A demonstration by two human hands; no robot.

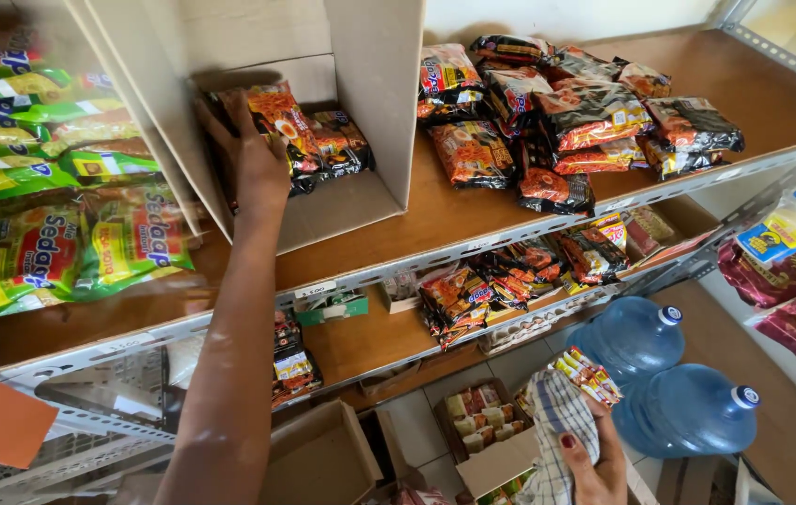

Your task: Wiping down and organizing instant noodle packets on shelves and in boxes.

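The left hand point(253, 154) reaches into the carton point(370, 112) on the shelf point(435, 220), fingers clamped on a noodle packet point(278, 122). It looks light, crinkly and brittle inside; best gripped flat across its faces. The right hand point(590, 463) clutches a cloth point(557, 421) and small packets point(590, 374).

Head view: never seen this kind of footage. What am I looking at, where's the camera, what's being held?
There is one picture, from a camera worn on a person's head, looking down at their own bare hands; no machine is involved. The left hand reaches into an open cardboard box lying on its side on a wooden shelf, with its fingers on a dark noodle packet inside. The right hand, low in the picture, grips a checked cloth and a small bundle of sachets. Green packets lie to the left, a pile of dark packets to the right, and two blue water jugs stand on the floor.
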